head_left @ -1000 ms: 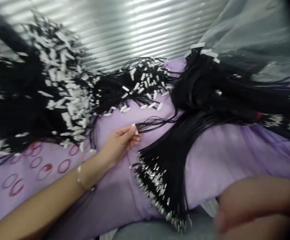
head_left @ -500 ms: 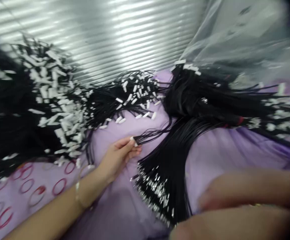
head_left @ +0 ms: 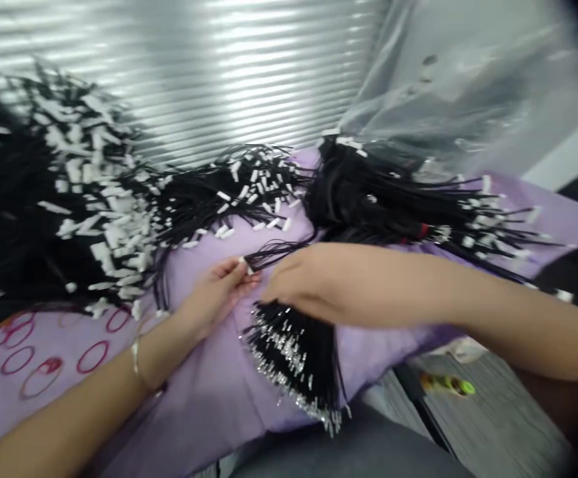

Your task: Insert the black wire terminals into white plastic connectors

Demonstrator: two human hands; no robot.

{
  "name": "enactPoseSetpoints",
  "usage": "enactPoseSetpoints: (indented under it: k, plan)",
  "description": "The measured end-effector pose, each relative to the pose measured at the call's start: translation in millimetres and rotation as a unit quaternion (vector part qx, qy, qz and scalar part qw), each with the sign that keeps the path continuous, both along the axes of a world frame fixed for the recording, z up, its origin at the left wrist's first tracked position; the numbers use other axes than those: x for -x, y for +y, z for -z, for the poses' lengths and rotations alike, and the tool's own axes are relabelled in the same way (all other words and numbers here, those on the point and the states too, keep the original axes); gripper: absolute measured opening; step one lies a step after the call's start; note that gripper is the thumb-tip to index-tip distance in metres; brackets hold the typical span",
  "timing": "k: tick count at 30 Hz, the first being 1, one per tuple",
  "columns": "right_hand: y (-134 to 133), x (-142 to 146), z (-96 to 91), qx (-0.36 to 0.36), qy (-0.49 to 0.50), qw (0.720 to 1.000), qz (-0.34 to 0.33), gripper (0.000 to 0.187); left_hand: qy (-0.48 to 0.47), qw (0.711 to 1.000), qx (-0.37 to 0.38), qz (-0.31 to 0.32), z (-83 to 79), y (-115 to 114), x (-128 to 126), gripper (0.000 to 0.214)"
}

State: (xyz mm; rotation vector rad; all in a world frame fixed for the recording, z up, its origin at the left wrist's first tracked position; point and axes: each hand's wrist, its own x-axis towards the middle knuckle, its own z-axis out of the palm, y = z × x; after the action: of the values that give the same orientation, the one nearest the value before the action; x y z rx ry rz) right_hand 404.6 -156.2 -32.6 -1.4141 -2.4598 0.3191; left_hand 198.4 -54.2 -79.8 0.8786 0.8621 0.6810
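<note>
Between the thumb and fingers of my left hand point(head_left: 232, 282) are the white tips of a few thin black cords point(head_left: 274, 251), which run off to the right. My right hand point(head_left: 309, 282) is just to the right of it, over a fanned bundle of black cords with silvery ends point(head_left: 313, 352). Its fingers point left and are drawn together; blur and the hand's back hide whatever is in them. Behind my hands, more black cords with white tips point(head_left: 259, 179) lie on the purple cloth point(head_left: 209, 385).
A large heap of white-tipped black cords point(head_left: 104, 206) rises at the left. Another bundle with a red tie point(head_left: 423, 230) lies back right, beside clear plastic sheeting point(head_left: 448, 86). Ridged metal point(head_left: 194, 79) stands behind. Coloured rings point(head_left: 92, 357) lie front left, and a yellow-green object point(head_left: 448, 384) is low at right.
My right hand has moved from the lower right foreground up and left to the fanned cords, close to my left hand. My left hand still pinches the white tips. The view has shifted slightly.
</note>
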Motion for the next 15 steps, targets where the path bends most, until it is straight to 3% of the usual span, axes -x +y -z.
enactPoseSetpoints:
  k: [3, 5, 11, 15]
  plan:
    - [45.3, 12.4, 10.1, 0.005, -0.033, 0.997, -0.066, 0.016, -0.035, 0.999, -0.028, 0.010, 11.2, 4.8, -1.7, 0.008]
    - [61.2, 18.7, 18.2, 0.011, -0.046, 0.994, -0.097, 0.013, -0.055, 0.998, -0.036, 0.016, 15.9, 7.1, -0.6, 0.008]
    - [57.6, 19.6, 38.2, 0.055, 0.011, 0.994, -0.098, 0.007, -0.067, 0.997, -0.023, 0.026, 15.2, 6.8, 1.7, 0.008]
    - [56.3, 16.6, 40.8, 0.086, 0.068, 0.990, -0.087, 0.009, -0.067, 0.997, -0.032, 0.036, 16.4, 9.6, 3.6, 0.010]
